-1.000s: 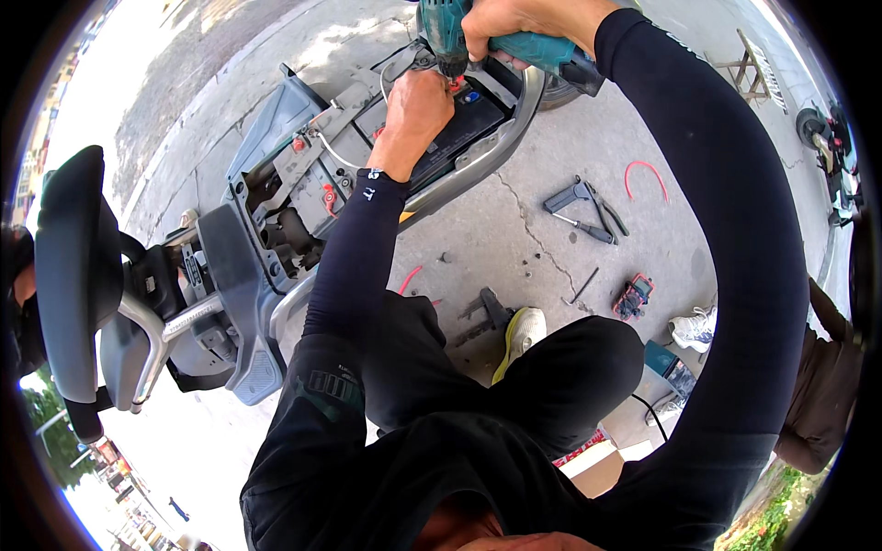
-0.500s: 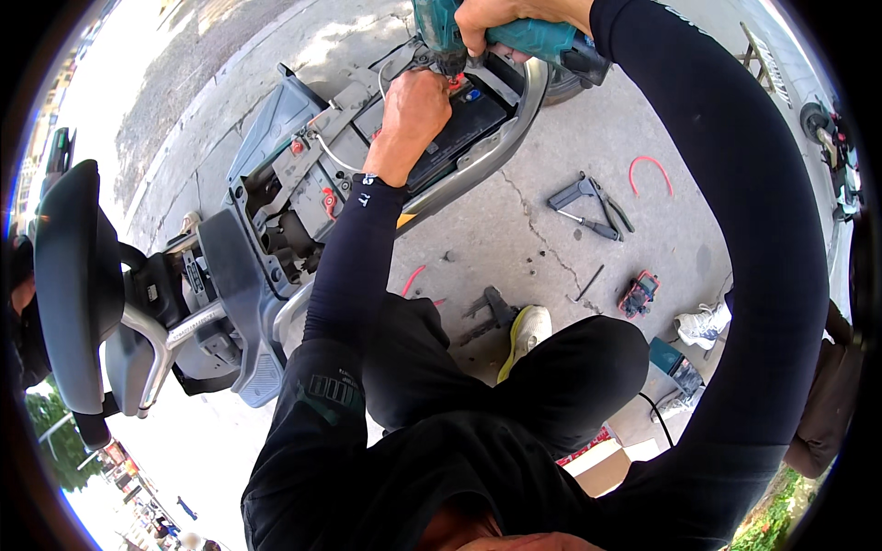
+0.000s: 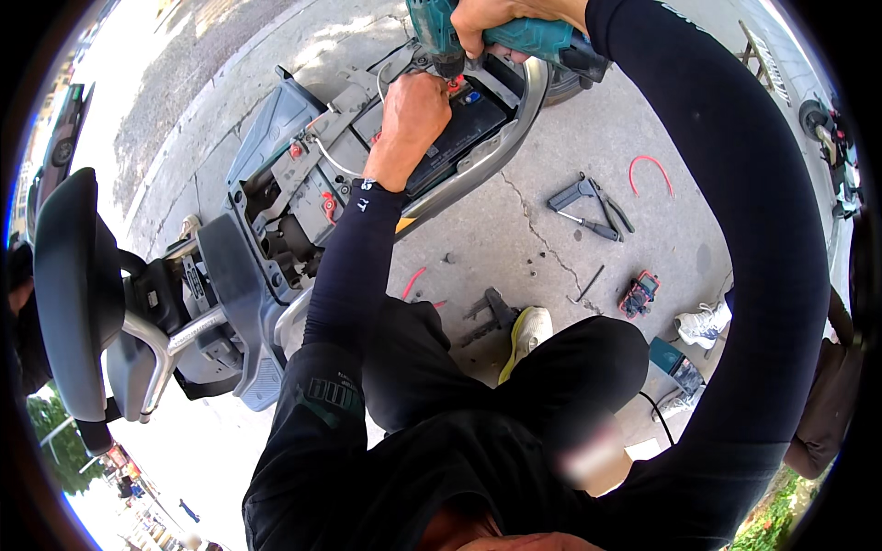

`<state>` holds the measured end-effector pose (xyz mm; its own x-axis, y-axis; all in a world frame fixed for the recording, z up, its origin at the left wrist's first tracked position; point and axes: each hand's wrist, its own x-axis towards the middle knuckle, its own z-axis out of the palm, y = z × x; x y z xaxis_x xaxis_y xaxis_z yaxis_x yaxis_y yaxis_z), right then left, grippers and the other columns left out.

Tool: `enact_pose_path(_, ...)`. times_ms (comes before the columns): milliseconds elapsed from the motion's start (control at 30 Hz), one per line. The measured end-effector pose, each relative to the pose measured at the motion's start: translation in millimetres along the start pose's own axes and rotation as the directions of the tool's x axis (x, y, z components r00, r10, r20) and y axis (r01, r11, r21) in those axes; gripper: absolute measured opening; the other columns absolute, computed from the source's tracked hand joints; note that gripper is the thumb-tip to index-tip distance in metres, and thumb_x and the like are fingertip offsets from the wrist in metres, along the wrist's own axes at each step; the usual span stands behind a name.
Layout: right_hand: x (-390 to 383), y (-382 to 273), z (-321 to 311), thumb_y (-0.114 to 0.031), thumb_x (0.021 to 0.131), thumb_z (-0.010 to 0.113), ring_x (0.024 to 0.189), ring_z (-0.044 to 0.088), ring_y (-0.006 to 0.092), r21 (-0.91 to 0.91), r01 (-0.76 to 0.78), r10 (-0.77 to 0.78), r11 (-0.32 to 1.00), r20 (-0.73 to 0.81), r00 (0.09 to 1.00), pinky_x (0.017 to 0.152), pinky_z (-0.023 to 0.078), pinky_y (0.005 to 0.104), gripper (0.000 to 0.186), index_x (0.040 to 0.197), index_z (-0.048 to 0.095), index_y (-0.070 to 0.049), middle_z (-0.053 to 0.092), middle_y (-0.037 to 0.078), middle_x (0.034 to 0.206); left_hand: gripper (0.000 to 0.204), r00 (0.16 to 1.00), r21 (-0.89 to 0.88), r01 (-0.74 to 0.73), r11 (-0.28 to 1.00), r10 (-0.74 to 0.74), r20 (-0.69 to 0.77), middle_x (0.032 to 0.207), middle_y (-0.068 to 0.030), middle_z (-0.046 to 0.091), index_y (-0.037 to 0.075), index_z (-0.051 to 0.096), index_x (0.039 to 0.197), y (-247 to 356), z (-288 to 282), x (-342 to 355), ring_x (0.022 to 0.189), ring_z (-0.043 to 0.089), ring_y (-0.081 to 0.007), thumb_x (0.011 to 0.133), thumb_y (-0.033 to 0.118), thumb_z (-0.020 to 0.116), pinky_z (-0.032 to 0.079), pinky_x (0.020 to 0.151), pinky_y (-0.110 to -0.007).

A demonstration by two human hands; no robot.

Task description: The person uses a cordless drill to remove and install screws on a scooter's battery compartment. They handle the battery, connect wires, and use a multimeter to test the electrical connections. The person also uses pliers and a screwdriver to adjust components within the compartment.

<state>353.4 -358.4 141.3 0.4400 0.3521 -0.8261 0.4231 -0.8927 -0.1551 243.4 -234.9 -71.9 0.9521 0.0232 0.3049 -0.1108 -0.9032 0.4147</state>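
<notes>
My right hand [image 3: 487,20] grips a teal cordless drill [image 3: 430,28] at the top of the view, its dark chuck pointing down. Just below the chuck, my left hand [image 3: 415,115] is closed in a fist; what its fingers hold is hidden. Beneath and beside that fist lies a black battery [image 3: 473,129] with a red piece [image 3: 456,84] at its far end, set in the opened body of a scooter [image 3: 317,147]. A white cable [image 3: 333,158] loops out to the left of my left wrist.
On the concrete to the right lie pliers [image 3: 614,213], a grey tool [image 3: 574,193], a red wire [image 3: 654,165], a hex key [image 3: 590,283] and a red multimeter [image 3: 639,294]. A dark clamp-like tool [image 3: 491,317] lies by my shoe. Another person's white shoe [image 3: 703,324] stands at right.
Both hands and the drill stay nearly in place, with only a slight shift at the drill. More of a dark car shows at the far left.
</notes>
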Motion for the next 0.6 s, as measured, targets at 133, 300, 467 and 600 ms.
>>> enact_pose_path(133,24,5,11,-0.036,0.083,0.069,0.136,0.047,0.0329,0.069,-0.077,0.086,0.995,-0.138,0.987,0.110,0.036,0.0481,0.066,0.140,0.058,-0.005,0.050,0.019,0.153,0.017,1.000,0.002,0.001,1.000,-0.001,-0.005,0.087,-0.0231,0.071,0.006,0.079,0.090,1,0,0,0.083,0.070,-0.0405,0.082,0.012,0.066,0.057,0.080,-0.047)
enact_pose_path(300,21,8,3,-0.034,0.081,0.072,0.123,0.056,0.0318,-0.036,0.028,-0.033,0.999,-0.129,0.991,0.102,0.042,0.0478,0.057,0.129,0.066,-0.004,0.061,0.018,0.140,0.016,1.000,0.030,-0.003,1.000,0.003,-0.012,0.086,-0.0225,0.071,0.006,0.079,0.089,1,1,-1,0.083,0.070,-0.0401,0.082,0.013,0.066,0.056,0.079,-0.047)
enact_pose_path(467,6,6,4,-0.032,0.076,0.076,0.107,0.063,0.0299,-0.026,0.031,-0.035,0.999,-0.154,0.987,0.093,0.047,0.0454,0.047,0.114,0.074,-0.004,0.070,0.016,0.122,0.016,1.000,0.074,-0.020,0.997,0.020,0.003,0.086,-0.0218,0.071,0.005,0.079,0.089,1,3,0,0.082,0.070,-0.0396,0.081,0.012,0.067,0.056,0.078,-0.047)
enact_pose_path(600,24,10,7,-0.030,0.073,0.078,0.096,0.065,0.0284,-0.062,0.145,-0.156,0.987,-0.242,0.958,0.088,0.049,0.0439,0.040,0.105,0.077,-0.005,0.073,0.013,0.109,0.015,1.000,0.041,-0.009,0.999,0.008,0.010,0.087,-0.0212,0.072,0.005,0.080,0.090,2,2,2,0.083,0.071,-0.0385,0.081,0.011,0.068,0.057,0.078,-0.046)
